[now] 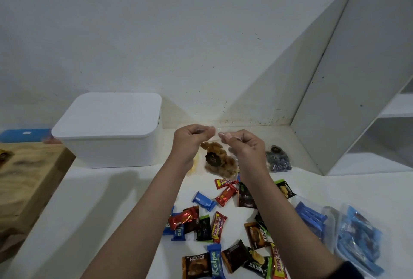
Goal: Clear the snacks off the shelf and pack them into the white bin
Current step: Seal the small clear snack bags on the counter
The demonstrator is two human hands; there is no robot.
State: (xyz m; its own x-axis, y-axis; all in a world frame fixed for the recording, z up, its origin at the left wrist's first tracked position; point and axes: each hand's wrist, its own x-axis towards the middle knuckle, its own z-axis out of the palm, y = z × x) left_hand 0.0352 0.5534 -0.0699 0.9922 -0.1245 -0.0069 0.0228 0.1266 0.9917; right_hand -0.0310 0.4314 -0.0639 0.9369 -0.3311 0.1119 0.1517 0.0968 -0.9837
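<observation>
Near the shelf's (111, 189) back edge, the left hand (190, 142) and right hand (243, 149) each pinch the clear snack bag's (220, 160) top, beside the lidded white bin (111, 131).

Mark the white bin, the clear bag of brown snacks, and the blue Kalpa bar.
white bin (111, 151), head view, front wall.
clear bag of brown snacks (220, 162), head view, its filled middle.
blue Kalpa bar (215, 262), head view, printed wrapper face.

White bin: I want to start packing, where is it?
The white bin, lid on, sits at the left of the head view against the wall, left of the left hand.
</observation>
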